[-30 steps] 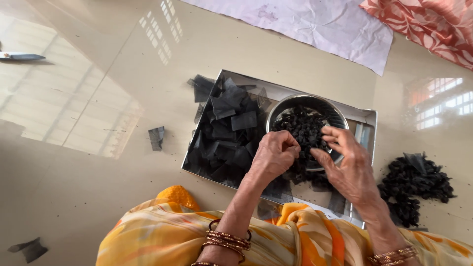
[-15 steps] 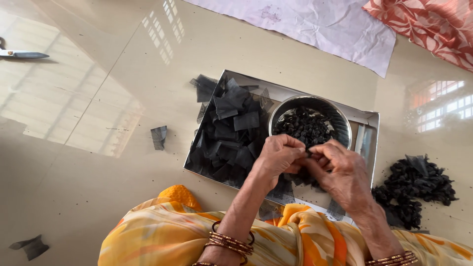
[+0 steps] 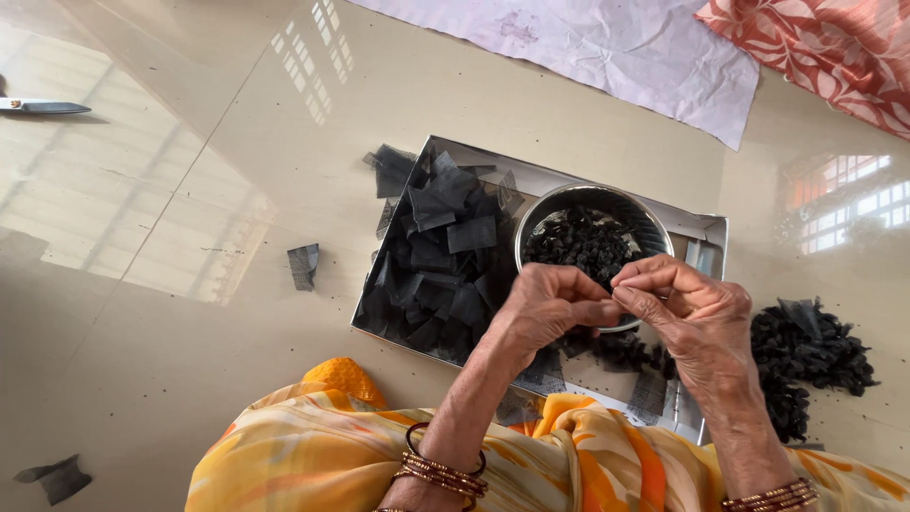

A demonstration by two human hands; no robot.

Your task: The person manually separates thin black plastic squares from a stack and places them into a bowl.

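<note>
- Left hand [image 3: 545,308]: fingers curled in, tips pinched against those of the right hand; grip closed on something small and dark between the fingertips; what it is cannot be told.
- Right hand [image 3: 687,308]: fingers bent, thumb and forefinger meeting the left hand over the bowl's near rim; grip closed on the same small piece.
- Bowl [image 3: 569,199]: round, metal, full of small dark bits; stands inside the tray [image 3: 706,228], right of centre; the pinched piece sits just above its near edge.
- Squares [image 3: 445,256]: dark cut pieces heaped in the tray's left half, some spilling past its far-left corner onto the floor [image 3: 190,190].
- Loose pile [image 3: 806,356]: dark bits on the floor, just right of the tray.
- Stray square [image 3: 303,265]: lies alone on the floor, left of the tray; a blade [image 3: 43,106] lies well apart at far left.
- Risk: the pinched piece is small; a slackened grip would likely drop it onto the tray or the lap, not into the bowl.
- Risk: a wrist nudging the rim could tip the bowl; its contents would scatter among the squares.
</note>
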